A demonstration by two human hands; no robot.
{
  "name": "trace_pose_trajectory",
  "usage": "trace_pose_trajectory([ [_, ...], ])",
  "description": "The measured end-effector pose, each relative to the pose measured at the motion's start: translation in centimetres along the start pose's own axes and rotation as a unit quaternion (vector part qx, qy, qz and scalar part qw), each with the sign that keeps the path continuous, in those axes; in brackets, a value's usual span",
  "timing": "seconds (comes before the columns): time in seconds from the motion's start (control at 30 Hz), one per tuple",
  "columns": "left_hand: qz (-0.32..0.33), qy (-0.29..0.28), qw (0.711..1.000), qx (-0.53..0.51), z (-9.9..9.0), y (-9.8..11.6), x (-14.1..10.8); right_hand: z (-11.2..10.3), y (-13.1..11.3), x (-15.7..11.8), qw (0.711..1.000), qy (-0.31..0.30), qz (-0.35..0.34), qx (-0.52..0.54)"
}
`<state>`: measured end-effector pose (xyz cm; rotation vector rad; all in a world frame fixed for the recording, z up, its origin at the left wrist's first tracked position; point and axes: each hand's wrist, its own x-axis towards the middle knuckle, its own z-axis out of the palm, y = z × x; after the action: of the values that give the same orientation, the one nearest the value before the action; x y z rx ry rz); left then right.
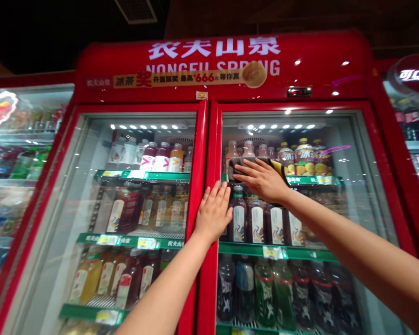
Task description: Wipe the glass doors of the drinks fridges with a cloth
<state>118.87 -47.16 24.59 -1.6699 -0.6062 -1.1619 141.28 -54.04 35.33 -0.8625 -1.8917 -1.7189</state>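
Note:
A red drinks cooler [209,88] with two glass doors stands in front of me. My left hand [213,211] lies flat on the red frame between the doors and the edge of the right-hand glass, fingers stretched and holding nothing. Higher and to the right, my right hand [260,179] presses a dark grey cloth [238,170] with a yellow and black edge against the right door's glass. Its fingers are spread over the cloth, and the palm side is hidden. Behind the glass, bottles with white labels [257,223] stand below the cloth.
Green-edged shelves [125,175] of bottles fill the cooler behind both doors. Another lit cooler [17,135] is at the left, and one with a round sign [414,74] is at the right. A ceiling vent [137,10] shows above.

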Motion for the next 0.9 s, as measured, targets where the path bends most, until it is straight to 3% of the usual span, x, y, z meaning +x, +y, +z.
trace_pose_trajectory([
  [0.13, -0.003, 0.004, 1.000, 0.007, 0.1, 0.1, 0.2, -0.5, 3.0, -1.1, 0.993, 0.047, 0.103, -0.012],
  [0.23, -0.015, 0.001, 1.000, 0.011, -0.1, 0.6, 0.7, 0.1, 2.3, -0.2, 0.982, 0.074, 0.171, -0.020],
  [0.3, -0.015, -0.001, 1.000, 0.005, -0.5, 1.3, 1.3, 0.1, 1.1, -0.6, 0.988, 0.056, 0.141, -0.013],
  [0.37, -0.005, -0.002, 1.000, -0.005, -0.9, 2.0, 2.0, -0.5, 0.9, -2.2, 0.998, 0.014, 0.058, 0.006],
  [0.47, 0.017, -0.003, 1.000, -0.017, -1.4, 3.2, 2.8, -1.9, 3.2, -5.5, 1.000, -0.012, -0.003, 0.023],
  [0.6, 0.038, -0.003, 0.999, -0.026, -1.4, 5.0, 3.7, -2.3, 6.6, -6.6, 0.989, 0.053, 0.139, -0.006],
  [0.7, 0.032, -0.002, 0.999, -0.035, -0.9, 6.8, 4.7, -1.8, 6.0, -5.5, 0.979, 0.066, 0.194, -0.025],
  [0.8, 0.031, 0.002, 0.998, -0.049, -0.4, 8.8, 5.9, -2.4, 5.5, -6.4, 0.993, 0.017, 0.114, -0.010],
  [0.9, 0.037, 0.012, 0.997, -0.066, 0.1, 10.4, 6.8, -4.2, 7.8, -9.7, 0.999, -0.049, -0.004, 0.015],
])
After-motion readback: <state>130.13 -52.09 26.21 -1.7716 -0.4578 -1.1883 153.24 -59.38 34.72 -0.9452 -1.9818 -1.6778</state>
